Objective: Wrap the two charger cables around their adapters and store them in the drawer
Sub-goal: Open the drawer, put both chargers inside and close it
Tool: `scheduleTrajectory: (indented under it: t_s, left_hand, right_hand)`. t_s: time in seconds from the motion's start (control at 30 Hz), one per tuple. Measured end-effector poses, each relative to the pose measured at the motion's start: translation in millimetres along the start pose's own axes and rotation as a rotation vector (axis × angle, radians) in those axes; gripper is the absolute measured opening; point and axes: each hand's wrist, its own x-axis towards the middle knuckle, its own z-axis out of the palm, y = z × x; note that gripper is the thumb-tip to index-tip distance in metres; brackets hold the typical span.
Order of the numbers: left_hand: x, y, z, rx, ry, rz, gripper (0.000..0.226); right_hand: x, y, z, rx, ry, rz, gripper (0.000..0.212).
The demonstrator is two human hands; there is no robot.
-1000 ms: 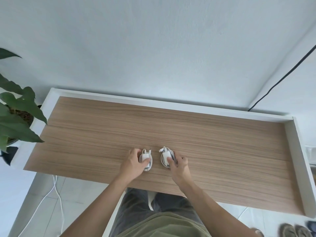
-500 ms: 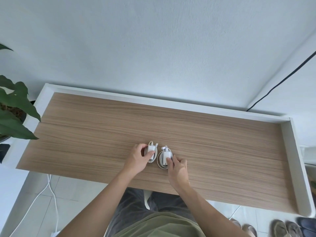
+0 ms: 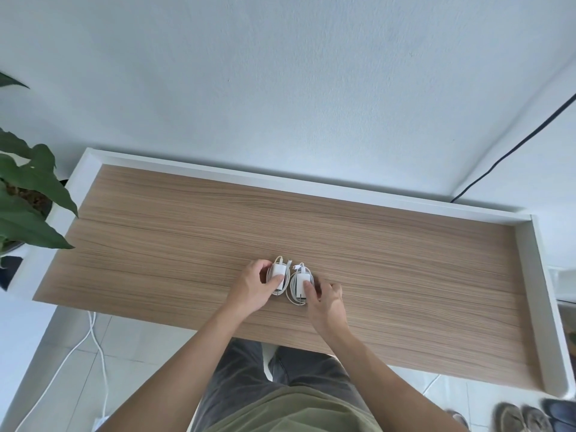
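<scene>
Two chargers lying side by side on the worktop (image 3: 405,263), near its front edge.

The left charger (image 3: 278,277) is sitting just beside the right charger (image 3: 300,283), each with its cable lying coiled around its adapter. The left hand (image 3: 251,289) is resting on the left one, the right hand (image 3: 325,302) on the right one. A plant (image 3: 28,194) is standing off the worktop's left end; shoes (image 3: 523,416) are lying on the floor at the lower right.

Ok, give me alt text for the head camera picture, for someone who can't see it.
Seen from above, a person's left hand and right hand each rest on a white charger with its cable coiled around the adapter, the left charger beside the right charger on a wood-grain surface with a raised white rim. A leafy potted plant stands at its left end.
</scene>
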Motion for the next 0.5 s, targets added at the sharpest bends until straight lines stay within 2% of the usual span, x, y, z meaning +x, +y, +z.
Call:
scheduleTrajectory:
  t_s: [0.23,0.33,0.43,0.5]
  left_hand:
    - [-6,-1,-14,0.06,-0.023,0.009,0.055]
    - [-3,-3,-30,0.066,0.002,0.026,0.049]
    - [3,1,-54,0.156,0.033,0.068,0.043]
    - [6,5,-72,0.265,0.059,0.123,0.042]
  right_hand:
    - [-5,4,-23,0.031,0.009,-0.029,0.044]
    - [-8,1,-45,0.02,0.06,-0.072,0.044]
    - [-19,-11,-78,0.045,0.143,-0.161,0.034]
    - [-38,-29,-104,0.101,0.194,-0.26,0.021]
